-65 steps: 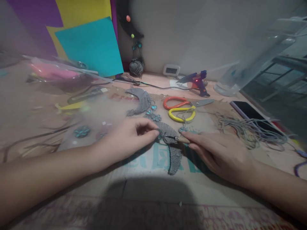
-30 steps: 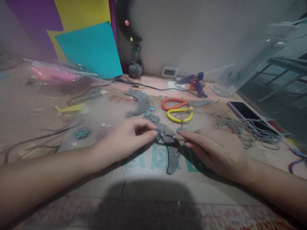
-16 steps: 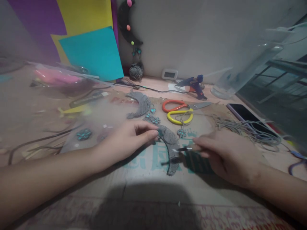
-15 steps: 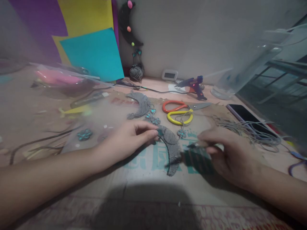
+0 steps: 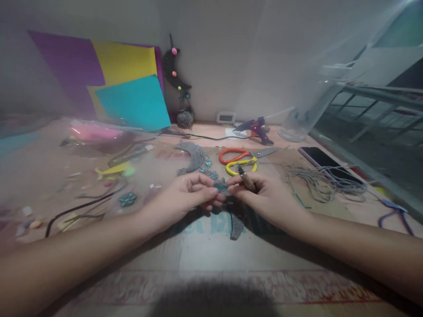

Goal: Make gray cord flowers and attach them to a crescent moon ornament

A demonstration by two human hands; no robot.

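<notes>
A grey yarn-wrapped crescent hangs down below my two hands, its upper part hidden behind the fingers. My left hand is closed, thumb and forefinger pinching at the crescent's upper end, where something teal shows. My right hand meets it there, its fingertips pinched at the same spot. Held in that hand is a slim pen-like tool with a metal end pointing up; its exact kind is unclear. Just beyond lie a second grey crescent and a teal-beaded strand.
Red-and-yellow-handled scissors lie behind my hands. Grey cord is heaped by a phone on the right. A glue gun and a clear jug stand farther back. At left lies a teal beaded flower.
My right hand has moved left to meet my left hand at the crescent, and the tool in it now points upward. The view has tilted up slightly.
</notes>
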